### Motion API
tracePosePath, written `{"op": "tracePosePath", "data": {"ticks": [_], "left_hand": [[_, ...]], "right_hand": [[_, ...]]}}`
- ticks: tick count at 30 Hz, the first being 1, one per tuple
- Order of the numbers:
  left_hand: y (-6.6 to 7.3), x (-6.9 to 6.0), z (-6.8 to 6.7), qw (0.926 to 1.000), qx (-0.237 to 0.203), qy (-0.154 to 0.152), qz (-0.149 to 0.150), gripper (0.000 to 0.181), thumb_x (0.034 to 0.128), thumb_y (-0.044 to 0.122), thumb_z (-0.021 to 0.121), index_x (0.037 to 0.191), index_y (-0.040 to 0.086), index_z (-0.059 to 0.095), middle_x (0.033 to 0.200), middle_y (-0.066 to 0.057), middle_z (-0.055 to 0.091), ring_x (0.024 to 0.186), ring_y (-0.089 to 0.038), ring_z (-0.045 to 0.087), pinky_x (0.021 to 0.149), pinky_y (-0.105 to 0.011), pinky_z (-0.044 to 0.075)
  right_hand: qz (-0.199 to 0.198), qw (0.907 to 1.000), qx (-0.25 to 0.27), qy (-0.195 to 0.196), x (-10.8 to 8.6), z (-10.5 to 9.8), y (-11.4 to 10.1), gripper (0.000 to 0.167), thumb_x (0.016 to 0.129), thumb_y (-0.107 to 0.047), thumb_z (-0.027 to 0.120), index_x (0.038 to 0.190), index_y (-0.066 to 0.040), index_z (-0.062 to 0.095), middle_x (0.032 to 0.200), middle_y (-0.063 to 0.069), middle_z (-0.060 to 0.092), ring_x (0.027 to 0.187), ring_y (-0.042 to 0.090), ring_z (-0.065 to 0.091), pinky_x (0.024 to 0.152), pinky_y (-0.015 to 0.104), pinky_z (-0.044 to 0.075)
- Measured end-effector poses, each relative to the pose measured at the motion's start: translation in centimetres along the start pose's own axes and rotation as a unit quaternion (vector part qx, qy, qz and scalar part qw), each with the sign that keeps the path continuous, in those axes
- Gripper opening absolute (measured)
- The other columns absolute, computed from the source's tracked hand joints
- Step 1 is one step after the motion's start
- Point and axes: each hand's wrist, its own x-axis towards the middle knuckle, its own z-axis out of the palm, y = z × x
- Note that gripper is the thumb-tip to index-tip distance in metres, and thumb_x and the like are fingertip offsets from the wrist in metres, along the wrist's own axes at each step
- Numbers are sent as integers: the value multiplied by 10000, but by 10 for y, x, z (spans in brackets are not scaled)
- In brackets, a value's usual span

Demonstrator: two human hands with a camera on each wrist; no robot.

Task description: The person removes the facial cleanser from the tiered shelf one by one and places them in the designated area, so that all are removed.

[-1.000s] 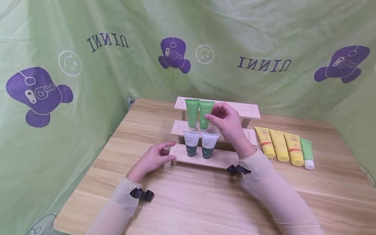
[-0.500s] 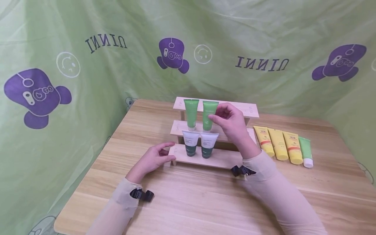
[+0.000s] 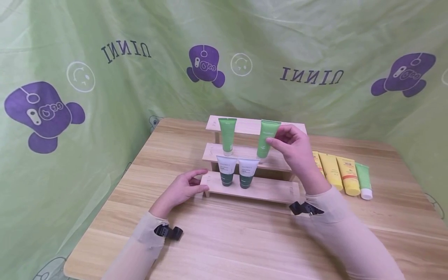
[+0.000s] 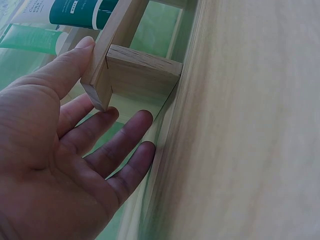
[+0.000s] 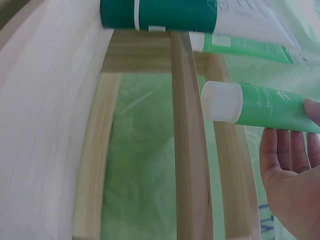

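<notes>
My right hand pinches a green squeeze tube between thumb and fingers, cap down, at the middle tier of a three-step wooden display stand. In the right wrist view its white cap is close to the shelf; I cannot tell if it touches. Another green tube stands upright on that tier, to the left. Two white-and-dark-green tubes, one left and one right, stand on the lowest tier. My left hand holds the lowest tier's left end, thumb on the board.
Right of the stand, a row of yellow tubes and one green tube with a white cap lie on the wooden table. The top tier rises behind. A green printed cloth hangs around the table.
The right hand has carried the green tube rightward along the middle tier, widening the gap from the other green tube. The left hand stays at the stand's left end.
</notes>
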Motion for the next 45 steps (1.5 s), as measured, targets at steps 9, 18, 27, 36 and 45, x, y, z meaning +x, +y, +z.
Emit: {"op": "tracePosePath", "data": {"ticks": [9,18,27,36,45], "left_hand": [[-6,2,-2,9999,149,20,-14,627,845,329,786,1390,127,551,984,-87,717,929,-202,685,801,-361,544],[-7,0,-3,9999,158,23,10,641,843,339,787,1393,118,544,986,-77,720,925,-196,687,803,-354,541],[-8,0,-1,9999,128,6,-32,632,837,338,793,1388,144,552,1006,-76,719,939,-183,686,826,-365,539],[-7,1,0,10000,53,-37,-61,627,839,331,793,1388,147,552,1006,-74,719,941,-184,686,823,-368,537],[-7,2,0,9998,182,-11,-21,642,840,359,785,1398,152,544,994,-72,716,927,-187,683,809,-370,541]], "right_hand": [[-4,9973,511,528,-11,-36,-7,269,803,18,791,1020,-44,645,936,46,660,871,147,612,762,202,528],[-73,9918,811,981,-19,-62,-11,282,780,74,787,1016,2,650,903,46,677,855,142,618,755,201,528],[-247,9805,1353,1401,-30,-90,-10,295,754,175,749,1001,43,654,873,71,700,799,143,650,726,223,553],[70,9716,1529,1802,-43,-136,-9,273,766,157,752,996,46,655,847,90,708,754,146,689,706,253,566],[375,9511,2018,2306,-55,-192,11,284,766,213,710,1008,68,671,852,120,697,733,190,711,706,288,564]]}}
